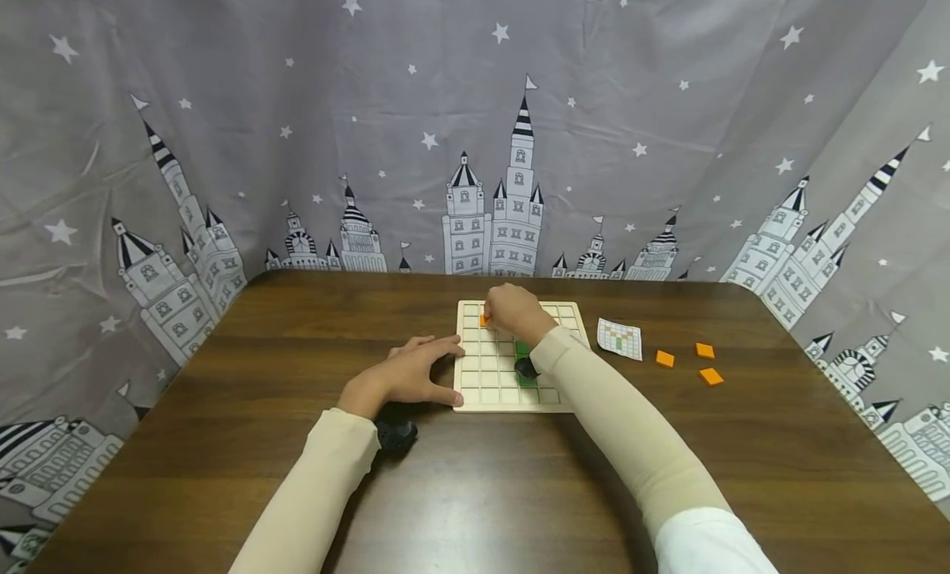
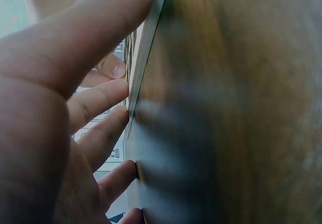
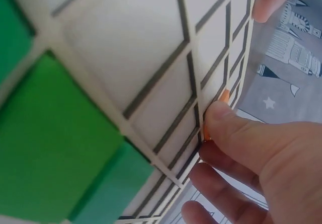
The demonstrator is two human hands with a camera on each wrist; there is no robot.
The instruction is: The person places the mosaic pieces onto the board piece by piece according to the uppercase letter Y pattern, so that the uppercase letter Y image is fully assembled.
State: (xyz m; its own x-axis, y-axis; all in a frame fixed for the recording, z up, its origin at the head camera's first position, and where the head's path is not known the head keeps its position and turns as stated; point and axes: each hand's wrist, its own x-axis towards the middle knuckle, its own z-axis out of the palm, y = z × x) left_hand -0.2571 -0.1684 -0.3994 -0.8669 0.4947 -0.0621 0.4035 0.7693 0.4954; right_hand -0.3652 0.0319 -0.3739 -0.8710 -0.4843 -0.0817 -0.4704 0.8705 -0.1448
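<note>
A pale wooden grid board (image 1: pixel 471 379) lies on the table under both hands. Green square tiles (image 3: pixel 55 143) fill some of its cells, partly covered by the right arm in the head view. At the upper left of the grid, my right hand (image 1: pixel 517 313) pinches an orange square tile (image 3: pixel 226 97) between thumb and fingers, right at a cell. My left hand (image 1: pixel 406 376) lies spread along the board's left edge. Its thumb (image 1: pixel 448 395) touches near the lower left corner, and the fingertips reach the edge higher up.
Right of the board lies a small paper card (image 1: pixel 619 340) printed with a coloured grid. Beyond it are three loose orange tiles (image 1: pixel 704 350). A grey curtain (image 1: pixel 416 87) with castles and stars hangs behind the brown table (image 1: pixel 460 491).
</note>
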